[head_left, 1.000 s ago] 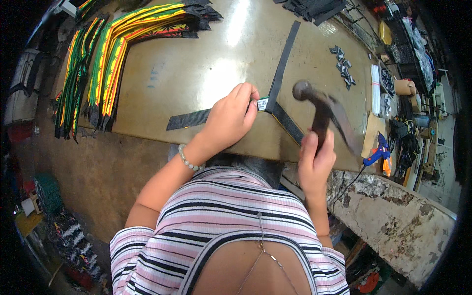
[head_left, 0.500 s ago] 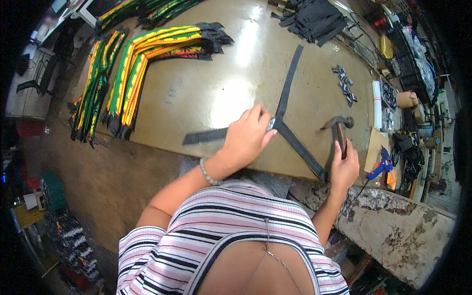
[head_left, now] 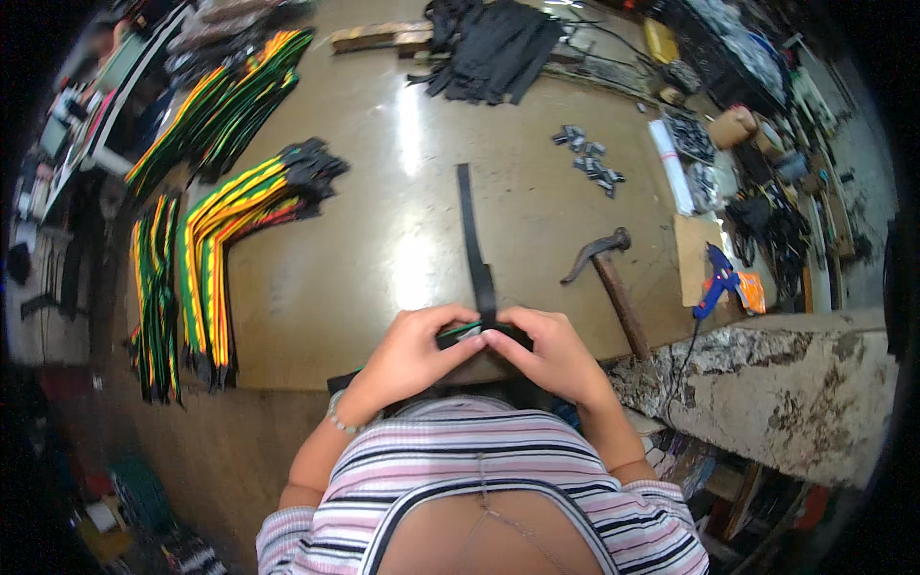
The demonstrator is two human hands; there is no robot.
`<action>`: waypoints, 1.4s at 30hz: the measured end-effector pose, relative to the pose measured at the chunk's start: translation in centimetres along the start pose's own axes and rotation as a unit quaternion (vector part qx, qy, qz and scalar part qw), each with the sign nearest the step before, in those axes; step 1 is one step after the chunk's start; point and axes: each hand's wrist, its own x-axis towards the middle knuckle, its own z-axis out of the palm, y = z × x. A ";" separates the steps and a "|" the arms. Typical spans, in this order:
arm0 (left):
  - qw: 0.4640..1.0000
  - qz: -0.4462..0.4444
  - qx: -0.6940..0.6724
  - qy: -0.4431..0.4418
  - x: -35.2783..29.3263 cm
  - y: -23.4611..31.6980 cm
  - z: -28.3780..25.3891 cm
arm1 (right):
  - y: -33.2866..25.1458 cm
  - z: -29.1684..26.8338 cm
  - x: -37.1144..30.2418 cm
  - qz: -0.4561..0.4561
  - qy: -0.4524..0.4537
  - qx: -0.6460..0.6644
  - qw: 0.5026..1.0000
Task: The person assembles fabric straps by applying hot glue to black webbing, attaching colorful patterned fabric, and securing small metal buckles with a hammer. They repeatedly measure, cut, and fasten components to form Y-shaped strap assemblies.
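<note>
Close to the table's front edge, my left hand [head_left: 417, 352] and my right hand [head_left: 548, 353] pinch a black webbing strap [head_left: 470, 235] at its joint. One arm of the strap points away from me across the table. Another passes under my left hand, where a thin green edge shows. At the joint, by my left thumb, sits a small silvery metal clip [head_left: 467, 333]. My fingers partly cover it. To the right of my hands lies a hammer [head_left: 617, 292] with a wooden handle, apart from both hands.
Small metal clips [head_left: 589, 163] lie loose at the right. Black straps [head_left: 498, 53] are heaped at the back. Stacks of green, yellow and red bands [head_left: 216, 249] fill the left. A blue glue gun [head_left: 716, 283] rests near the right edge, its cord hanging down.
My right hand has put the hammer down and moved left to the strap. Both hands now grip the joint, and the strap sits nearer to me. The view has shifted.
</note>
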 end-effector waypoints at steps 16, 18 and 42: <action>0.916 0.019 0.276 0.292 -1.1 -5.6 -1.2 | 7.0 -33.9 19.3 -0.199 0.449 0.173 0.854; 0.919 0.014 0.262 0.294 -1.0 -5.4 -1.3 | 10.9 -34.9 22.9 -0.183 0.464 0.199 0.843; 0.917 0.012 0.269 0.293 -0.6 -5.3 -1.1 | 17.7 -19.5 19.2 -0.046 0.190 -0.329 0.924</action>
